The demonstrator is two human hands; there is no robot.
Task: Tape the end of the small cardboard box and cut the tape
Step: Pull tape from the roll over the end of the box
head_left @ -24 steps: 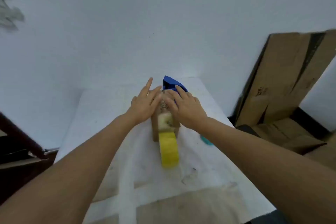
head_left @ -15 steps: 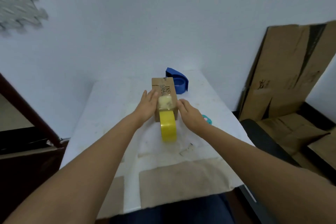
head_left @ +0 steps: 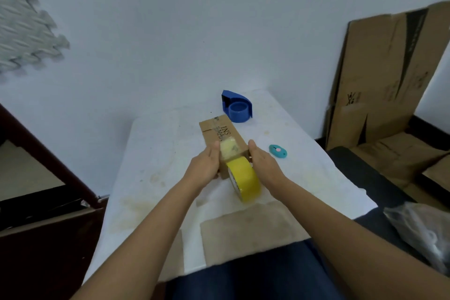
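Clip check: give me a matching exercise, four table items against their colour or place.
1 tape roll
2 dispenser
3 cutter
4 box

a blue, at the table's far end
b teal, right of the right hand
c yellow, hanging off the box's near end
d brown, between both hands

Pairs: 1-c, 2-a, 3-b, 4-d

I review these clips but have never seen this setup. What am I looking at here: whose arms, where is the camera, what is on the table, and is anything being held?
No machine here: a person wears one camera on the head, looking down at both bare arms. The left hand and right hand press the sides of a small cardboard box on a white table. A strip of tape runs from the box end to a yellow tape roll in front. A blue tape dispenser sits behind, a small teal cutter to the right.
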